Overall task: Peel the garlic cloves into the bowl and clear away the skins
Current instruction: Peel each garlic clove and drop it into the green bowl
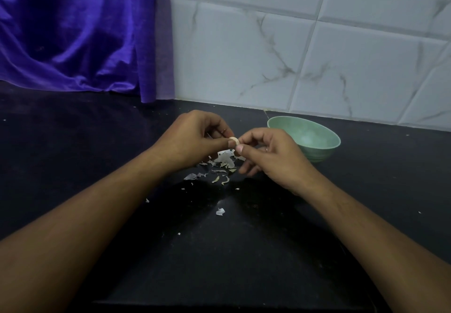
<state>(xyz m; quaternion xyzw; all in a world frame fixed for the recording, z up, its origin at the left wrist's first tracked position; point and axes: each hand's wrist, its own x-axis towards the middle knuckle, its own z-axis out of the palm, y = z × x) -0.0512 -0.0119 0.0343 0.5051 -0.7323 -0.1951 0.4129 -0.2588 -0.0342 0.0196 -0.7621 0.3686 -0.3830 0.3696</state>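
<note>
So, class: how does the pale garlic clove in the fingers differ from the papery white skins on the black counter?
The pale garlic clove is one rounded lump; the papery white skins are many thin flakes. The clove is pinched between left hand and right hand; the skins lie on the black counter. Both are pale.

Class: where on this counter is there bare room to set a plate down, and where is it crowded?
Free: the counter left of the left hand, below the curtain, and right of the bowl. Crowded: skins between it and the right hand, both pinching a clove.
</note>
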